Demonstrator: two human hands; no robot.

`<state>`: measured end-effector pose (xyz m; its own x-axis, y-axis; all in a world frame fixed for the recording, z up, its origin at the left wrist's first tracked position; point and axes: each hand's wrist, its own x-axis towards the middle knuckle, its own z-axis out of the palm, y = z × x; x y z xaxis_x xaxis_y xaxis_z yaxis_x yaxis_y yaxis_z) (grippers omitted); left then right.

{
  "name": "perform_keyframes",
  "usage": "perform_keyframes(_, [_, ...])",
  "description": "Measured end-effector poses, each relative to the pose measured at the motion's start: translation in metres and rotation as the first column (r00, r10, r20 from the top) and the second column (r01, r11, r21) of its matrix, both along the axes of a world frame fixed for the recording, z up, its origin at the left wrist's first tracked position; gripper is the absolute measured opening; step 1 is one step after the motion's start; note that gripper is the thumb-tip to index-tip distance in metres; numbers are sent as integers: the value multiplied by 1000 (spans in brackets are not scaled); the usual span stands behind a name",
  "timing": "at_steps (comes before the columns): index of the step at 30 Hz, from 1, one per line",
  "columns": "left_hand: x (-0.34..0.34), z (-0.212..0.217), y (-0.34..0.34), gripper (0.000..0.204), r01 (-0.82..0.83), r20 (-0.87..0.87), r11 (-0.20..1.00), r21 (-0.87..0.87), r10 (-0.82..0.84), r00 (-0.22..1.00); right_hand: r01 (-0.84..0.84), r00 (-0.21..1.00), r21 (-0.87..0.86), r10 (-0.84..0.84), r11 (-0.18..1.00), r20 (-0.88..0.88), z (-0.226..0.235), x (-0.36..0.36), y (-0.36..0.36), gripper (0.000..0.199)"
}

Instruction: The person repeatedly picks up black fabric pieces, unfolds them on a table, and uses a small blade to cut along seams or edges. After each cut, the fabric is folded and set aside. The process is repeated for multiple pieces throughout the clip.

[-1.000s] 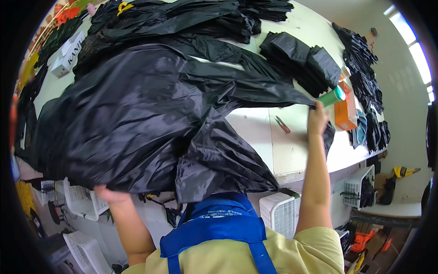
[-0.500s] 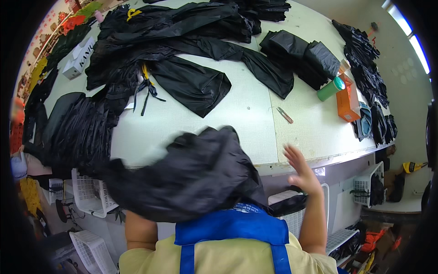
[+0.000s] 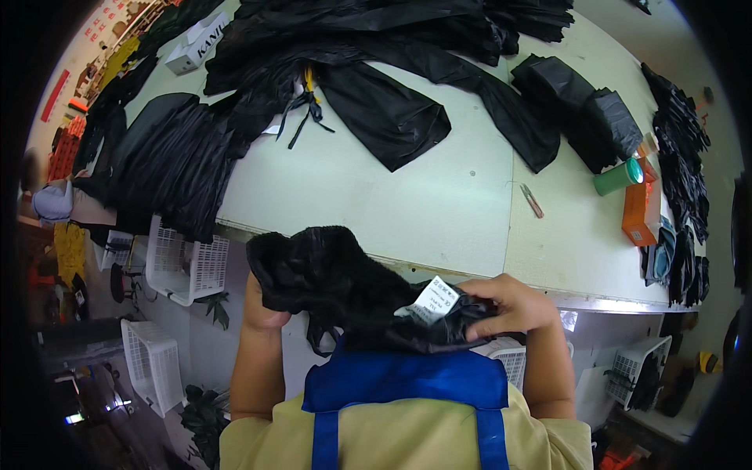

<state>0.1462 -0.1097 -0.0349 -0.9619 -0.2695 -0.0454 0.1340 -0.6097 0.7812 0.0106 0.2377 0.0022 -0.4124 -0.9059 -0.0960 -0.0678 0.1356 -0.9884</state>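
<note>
A black fabric garment (image 3: pixel 352 286) is stretched between my two hands, just in front of my blue apron (image 3: pixel 407 382) at the table's near edge. My left hand (image 3: pixel 265 304) grips its left end, with the fingers mostly hidden behind the cloth. My right hand (image 3: pixel 513 307) is closed on the right end, thumb on top. Beside that thumb a white printed label (image 3: pixel 437 300) stands out from the fabric. A black strap or cord (image 3: pixel 317 335) dangles below the garment near my left hand.
More black garments (image 3: pixel 384 110) cover the table's far side, with a folded stack (image 3: pixel 168 157) at left. Small thread snips (image 3: pixel 533 201), a green cylinder (image 3: pixel 619 177) and an orange box (image 3: pixel 642 213) lie at right. White baskets (image 3: pixel 188 262) stand below the table edge.
The black garment, earlier a blurred bundle in motion, is now held up with its label showing. My right hand, earlier open and apart, has closed on it. The view has shifted.
</note>
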Motion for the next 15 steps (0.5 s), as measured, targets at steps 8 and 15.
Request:
perform_keyframes(8, [-10, 33, 13, 95, 190, -27, 933, -304, -208, 978, 520, 815, -366, -577, 772, -60, 1, 10, 5, 29])
perform_keyframes(15, [-36, 61, 17, 67, 195, -5, 844, -499, -228, 974, 135, 841, -89, -162, 987, -516, 37, 0, -9, 32])
